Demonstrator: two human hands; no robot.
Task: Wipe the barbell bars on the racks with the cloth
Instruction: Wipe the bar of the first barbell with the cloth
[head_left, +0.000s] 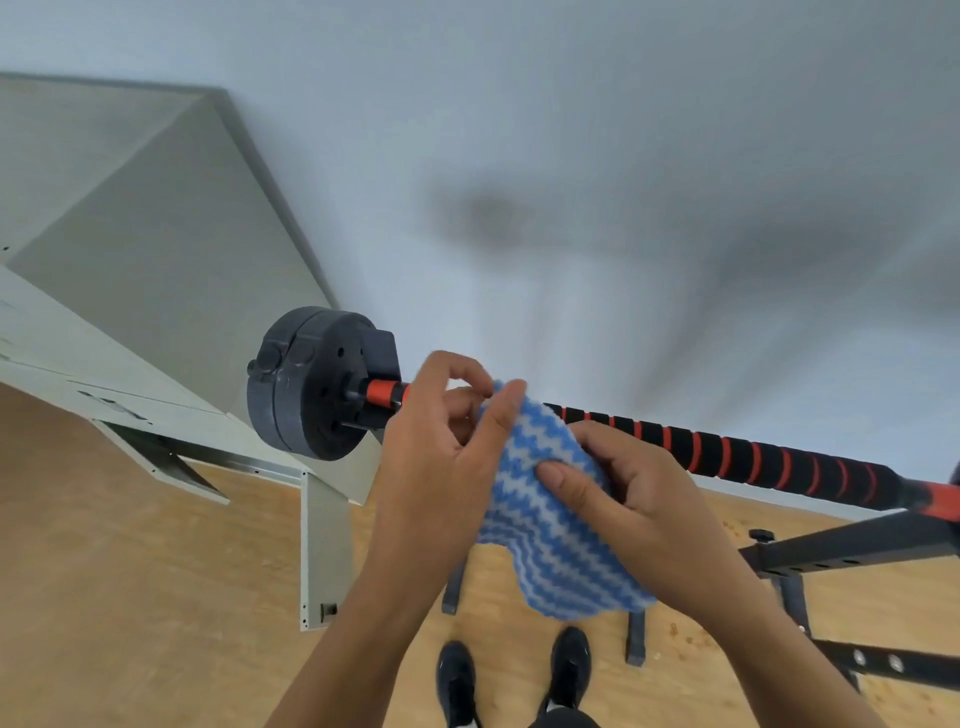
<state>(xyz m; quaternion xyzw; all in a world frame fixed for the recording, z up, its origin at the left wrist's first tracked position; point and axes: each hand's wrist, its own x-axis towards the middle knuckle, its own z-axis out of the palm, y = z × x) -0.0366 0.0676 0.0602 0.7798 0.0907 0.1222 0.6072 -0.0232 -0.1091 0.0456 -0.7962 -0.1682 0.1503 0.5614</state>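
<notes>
Both forearms rise from the near edge toward the barbell bar (727, 452), and the hands meet on a blue-and-white zigzag cloth (550, 525) held over it. On the left, the left hand (441, 457) has its thumb laid up along the cloth's far left edge, with the fingers curled round behind, so the edge is pinched between thumb and fingers. Whether those curled fingers also wrap the bar behind the cloth cannot be told. To the right, the right hand (634, 499) has its thumb pressed flat on the cloth's near face, pointing left; its fingers curl over the cloth's right side, holding the fabric where it meets the bar. Loose cloth hangs below both hands, toward the floor.

That bar runs from far left to near right, black foam with red rings on its right stretch and a plain red section just left of the left hand. Dark weight plates (306, 384) sit on its left end. A black rack frame (841, 551) shows at the lower right, under the bar. Below the hands, two dark shoes (514, 675) stand on a wooden floor (130, 571). A pale wall (623, 156) fills the far side, with a grey-green panel structure (130, 234) at the left.
</notes>
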